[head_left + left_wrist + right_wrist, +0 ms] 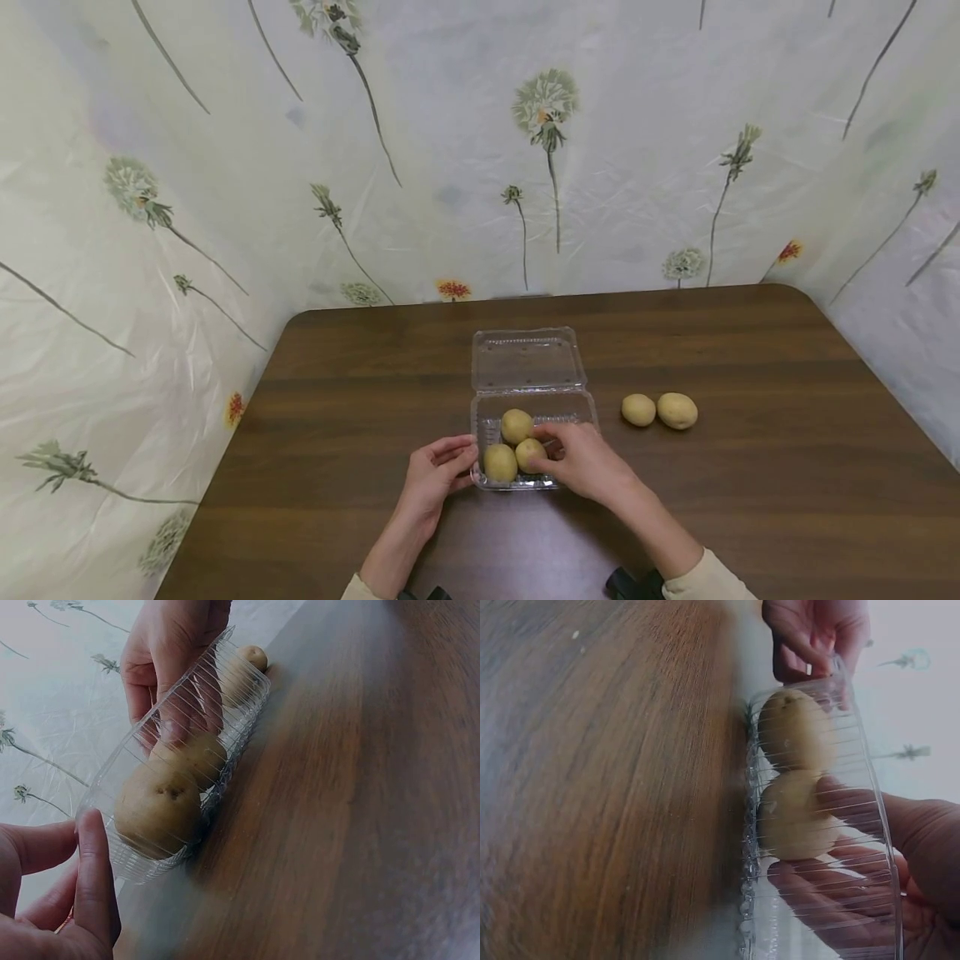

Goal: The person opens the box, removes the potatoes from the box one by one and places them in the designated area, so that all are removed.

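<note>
A clear plastic clamshell container [536,407] lies on the table with its lid [528,360] folded back, away from the person. Three potatoes sit in its base: one at the back [517,426], one at the front left [500,463] and one at the front middle [531,456]. My left hand [438,475] pinches the container's left rim between thumb and fingers, as the left wrist view [56,881] also shows. Reaching inside the base, my right hand [585,458] holds the front middle potato [799,814] with thumb and fingertips. The ribbed wall partly blurs those fingers.
Two more potatoes, a smaller one [638,410] and a larger one [677,411], lie side by side to the right of the container. The dark wooden table [360,375] meets a flower-printed sheet [450,167] behind and at the sides. Black objects [633,585] show near the sleeves.
</note>
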The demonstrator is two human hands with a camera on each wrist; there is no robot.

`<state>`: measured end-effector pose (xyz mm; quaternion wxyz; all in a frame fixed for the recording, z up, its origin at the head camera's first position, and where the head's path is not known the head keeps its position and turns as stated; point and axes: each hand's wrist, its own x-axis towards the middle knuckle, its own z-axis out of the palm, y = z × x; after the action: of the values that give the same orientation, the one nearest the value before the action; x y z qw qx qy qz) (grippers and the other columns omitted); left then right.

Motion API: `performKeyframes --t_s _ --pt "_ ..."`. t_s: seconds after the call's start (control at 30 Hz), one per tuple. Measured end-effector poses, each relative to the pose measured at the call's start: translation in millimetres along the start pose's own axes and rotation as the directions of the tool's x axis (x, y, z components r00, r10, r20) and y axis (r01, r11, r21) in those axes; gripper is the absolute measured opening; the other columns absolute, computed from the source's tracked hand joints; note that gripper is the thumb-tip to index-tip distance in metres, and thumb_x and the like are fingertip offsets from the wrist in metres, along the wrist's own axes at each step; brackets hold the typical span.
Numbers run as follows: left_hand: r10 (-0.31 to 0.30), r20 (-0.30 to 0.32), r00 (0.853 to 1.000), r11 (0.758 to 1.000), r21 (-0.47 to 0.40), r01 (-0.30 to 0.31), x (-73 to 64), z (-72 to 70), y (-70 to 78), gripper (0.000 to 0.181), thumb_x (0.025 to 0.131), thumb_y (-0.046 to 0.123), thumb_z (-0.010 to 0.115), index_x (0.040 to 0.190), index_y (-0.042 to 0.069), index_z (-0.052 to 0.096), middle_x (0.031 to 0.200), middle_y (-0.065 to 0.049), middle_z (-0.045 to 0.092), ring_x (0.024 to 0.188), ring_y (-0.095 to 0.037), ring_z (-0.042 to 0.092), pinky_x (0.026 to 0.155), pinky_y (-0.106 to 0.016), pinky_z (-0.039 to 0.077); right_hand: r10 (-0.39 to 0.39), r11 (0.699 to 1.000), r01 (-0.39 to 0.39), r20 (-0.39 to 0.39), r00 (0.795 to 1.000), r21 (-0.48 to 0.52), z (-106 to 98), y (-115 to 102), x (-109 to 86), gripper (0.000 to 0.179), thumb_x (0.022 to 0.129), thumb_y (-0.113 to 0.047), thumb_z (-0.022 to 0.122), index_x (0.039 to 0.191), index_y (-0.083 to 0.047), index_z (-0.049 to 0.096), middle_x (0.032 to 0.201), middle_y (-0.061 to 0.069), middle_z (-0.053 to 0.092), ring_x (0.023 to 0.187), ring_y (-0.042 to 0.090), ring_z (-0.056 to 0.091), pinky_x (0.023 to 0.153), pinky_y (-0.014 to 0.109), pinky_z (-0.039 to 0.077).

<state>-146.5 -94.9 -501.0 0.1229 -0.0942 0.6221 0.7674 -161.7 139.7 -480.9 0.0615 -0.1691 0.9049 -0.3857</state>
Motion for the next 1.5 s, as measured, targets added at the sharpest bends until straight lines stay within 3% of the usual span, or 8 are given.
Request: performKeyframes --t_s 0.27,0.63,0.93,1.2,1.5 --pt "0.002 0.0 1.0 1.0 0.004 -0.002 0.1 -0.9 -1.4 0.036 0.09 0.008 0.072 0.119 -0.01 0.062 0.091 -0.004 0.066 0.08 -0.012 0.064 0.07 -0.028 0.058 -0.044 0.999 0.044 0.007 0.999 -0.017 3.2 0.1 0.1 0.039 0.084 -0.025 0.08 0.114 -0.004 0.067 0.104 0.008 0.071 0.096 0.022 0.067 0.081 0.04 0.055" --pt "0.001 0.003 1.0 1.0 -0.003 -0.001 -1.3 -0.5 -1.1 0.036 0.089 0.008 0.073 0.118 -0.011 0.062 0.09 -0.005 0.065 0.079 -0.012 0.064 0.07 -0.027 0.058 -0.092 0.995 0.092 -0.021 0.996 0.026 1.8 1.5 -2.0 0.038 0.084 -0.026 0.079 0.113 -0.004 0.07 0.107 0.01 0.071 0.092 0.02 0.069 0.078 0.032 0.057" --pt "0.019 0.008 1.0 1.0 0.009 -0.019 0.4 -2.1 -0.1 0.035 0.088 0.009 0.074 0.115 -0.01 0.064 0.095 -0.008 0.067 0.081 -0.012 0.064 0.071 -0.028 0.058 -0.11 0.985 0.113 -0.03 0.993 0.133 -4.5 2.9 -3.3 0.041 0.085 -0.028 0.078 0.116 -0.003 0.069 0.109 0.011 0.07 0.094 0.02 0.069 0.08 0.031 0.056" --pt "0.021 0.015 1.0 1.0 -0.002 -0.021 1.4 -2.2 0.8 0.036 0.089 0.007 0.073 0.117 -0.011 0.062 0.094 -0.006 0.068 0.082 -0.011 0.065 0.07 -0.027 0.058 -0.076 0.98 0.081 -0.032 0.997 0.182 -10.2 3.4 -7.6 0.042 0.084 -0.025 0.079 0.12 -0.005 0.068 0.112 0.008 0.07 0.097 0.017 0.067 0.082 0.025 0.055" --pt "0.011 0.005 1.0 1.0 -0.003 -0.011 1.4 -1.4 -1.1 0.032 0.089 0.007 0.073 0.115 -0.009 0.065 0.09 -0.004 0.065 0.077 -0.011 0.064 0.069 -0.026 0.057 -0.049 0.967 0.054 -0.025 0.998 0.248 -13.3 7.7 -12.7 0.047 0.084 -0.032 0.078 0.121 -0.006 0.067 0.114 0.009 0.069 0.099 0.019 0.067 0.082 0.026 0.055"
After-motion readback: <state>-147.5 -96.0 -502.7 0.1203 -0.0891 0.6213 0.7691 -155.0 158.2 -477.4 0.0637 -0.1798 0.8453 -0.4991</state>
